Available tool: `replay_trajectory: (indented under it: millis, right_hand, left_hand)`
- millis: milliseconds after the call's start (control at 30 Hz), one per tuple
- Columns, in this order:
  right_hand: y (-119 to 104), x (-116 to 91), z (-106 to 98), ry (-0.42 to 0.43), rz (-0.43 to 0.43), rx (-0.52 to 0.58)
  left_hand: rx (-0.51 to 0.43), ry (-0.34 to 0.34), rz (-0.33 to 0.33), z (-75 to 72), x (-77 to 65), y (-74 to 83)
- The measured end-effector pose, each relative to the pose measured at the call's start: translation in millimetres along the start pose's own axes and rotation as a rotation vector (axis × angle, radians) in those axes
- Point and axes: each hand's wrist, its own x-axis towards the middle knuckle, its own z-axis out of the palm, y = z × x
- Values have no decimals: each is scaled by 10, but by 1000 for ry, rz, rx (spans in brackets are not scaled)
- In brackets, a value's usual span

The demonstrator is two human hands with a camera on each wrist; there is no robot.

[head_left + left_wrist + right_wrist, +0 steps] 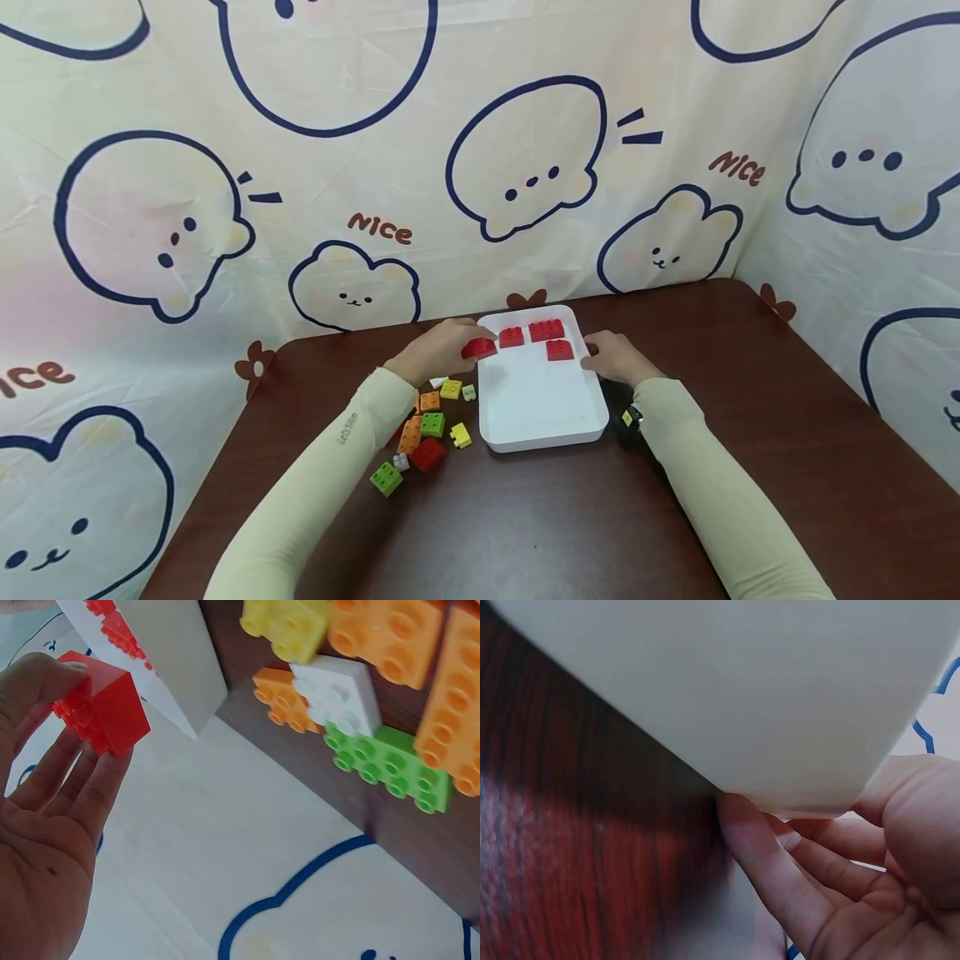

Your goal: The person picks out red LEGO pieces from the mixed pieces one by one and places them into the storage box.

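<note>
My left hand pinches a red toy brick between thumb and fingers, at the left rim of the white tray. In the left wrist view the brick is tilted, its studs turned toward the palm. Several red bricks lie inside the tray toward its far end. On the tray's right side my right hand grips the wall. From the right wrist view, the thumb is at one edge of that wall and the fingers curl against the other edge.
Left of the tray, loose bricks lie on the dark wooden table: orange, green, yellow, white and red. My left forearm passes over some of them. A printed cloth hangs behind the table and on both sides.
</note>
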Motion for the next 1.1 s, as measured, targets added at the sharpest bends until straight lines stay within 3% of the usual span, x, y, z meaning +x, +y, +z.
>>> replay_trajectory:
  millis: [300,667,1100]
  right_hand:
    - [-17,-1,-11,-6,14,7]
    - [-16,-14,-5,5,18,7]
    - [-19,-19,-13,12,17,12]
  left_hand:
    - [38,-53,4,45,183,141]
    - [52,-100,74,120,385,239]
    - [160,-152,124,230,569,329]
